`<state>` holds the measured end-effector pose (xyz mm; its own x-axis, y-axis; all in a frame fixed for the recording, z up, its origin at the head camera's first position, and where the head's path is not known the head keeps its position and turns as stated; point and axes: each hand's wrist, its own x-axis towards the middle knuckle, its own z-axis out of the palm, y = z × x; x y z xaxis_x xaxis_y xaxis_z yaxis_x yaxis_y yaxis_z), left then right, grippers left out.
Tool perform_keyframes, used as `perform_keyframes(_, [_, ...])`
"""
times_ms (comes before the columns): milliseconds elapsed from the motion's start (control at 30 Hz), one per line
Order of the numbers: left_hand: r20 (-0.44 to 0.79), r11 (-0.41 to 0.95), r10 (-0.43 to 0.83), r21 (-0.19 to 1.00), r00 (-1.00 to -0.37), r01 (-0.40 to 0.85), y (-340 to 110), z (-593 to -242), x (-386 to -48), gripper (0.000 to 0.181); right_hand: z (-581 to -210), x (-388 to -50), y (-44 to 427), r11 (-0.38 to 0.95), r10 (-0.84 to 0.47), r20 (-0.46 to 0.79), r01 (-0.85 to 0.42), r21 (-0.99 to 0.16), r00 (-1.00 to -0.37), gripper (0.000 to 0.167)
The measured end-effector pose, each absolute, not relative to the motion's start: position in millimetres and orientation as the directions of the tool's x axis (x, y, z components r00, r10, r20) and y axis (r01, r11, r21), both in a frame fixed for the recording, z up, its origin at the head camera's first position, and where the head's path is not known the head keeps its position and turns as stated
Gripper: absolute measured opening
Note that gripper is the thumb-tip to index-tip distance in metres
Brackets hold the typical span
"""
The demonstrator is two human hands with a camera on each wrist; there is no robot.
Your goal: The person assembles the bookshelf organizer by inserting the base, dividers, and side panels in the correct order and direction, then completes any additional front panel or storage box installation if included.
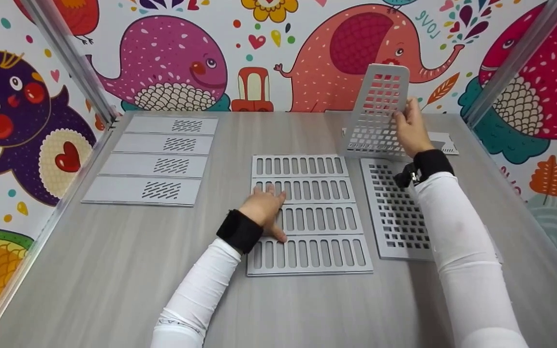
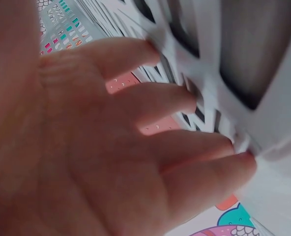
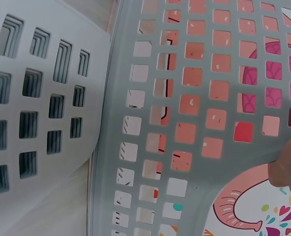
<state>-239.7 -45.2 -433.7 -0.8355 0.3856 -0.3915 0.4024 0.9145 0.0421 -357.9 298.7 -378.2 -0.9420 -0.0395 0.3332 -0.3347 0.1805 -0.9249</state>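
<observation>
In the head view my right hand [image 1: 411,126] pinches a grey panel with square holes [image 1: 389,69] by its right edge. The panel stands raised and tilted, its lower end near the table. From the right wrist view, the held panel [image 3: 234,160] has a curved cut at one corner, and only part of the right hand [image 3: 289,169] shows. My left hand [image 1: 262,207] lies with spread fingers on the left side of grey slotted panels [image 1: 329,235] laid in rows. The left wrist view has the fingertips of the left hand [image 2: 101,137] touching a slotted panel.
Stacked panels with square holes [image 1: 373,217] lie on the right, partly under my forearm. Behind the right hand lies a pale piece [image 1: 445,140]. On the left are several panels with slanted slits [image 1: 124,166]. Printed walls [image 1: 254,63] surround the table [image 1: 128,261].
</observation>
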Motion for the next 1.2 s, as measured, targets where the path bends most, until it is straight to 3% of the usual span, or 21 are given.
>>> perform_keyframes(267, [-0.399,0.912,0.390,0.043,-0.830,0.407,-45,-432,-238,0.124,-382,-365,302,0.171,-0.030,0.348,-0.348,-0.922,-0.937,0.026])
perform_keyframes(467, [-0.397,0.915,0.382,0.039,-0.835,0.401,-46,-434,-237,0.125,-384,-367,303,0.203,-0.047,0.292,-0.295,-0.934,-0.955,0.027])
perform_keyframes(967, [-0.404,0.921,0.374,0.055,-0.835,0.386,-45,-434,-238,0.124,-374,-362,295,0.475,-0.043,0.252,-0.242,-0.846,-0.967,0.032])
perform_keyframes(1200, [-0.397,0.918,0.385,0.074,-0.833,0.388,-46,-433,-239,0.125,-385,-371,306,0.484,-0.045,0.284,-0.269,-0.832,-0.958,0.028])
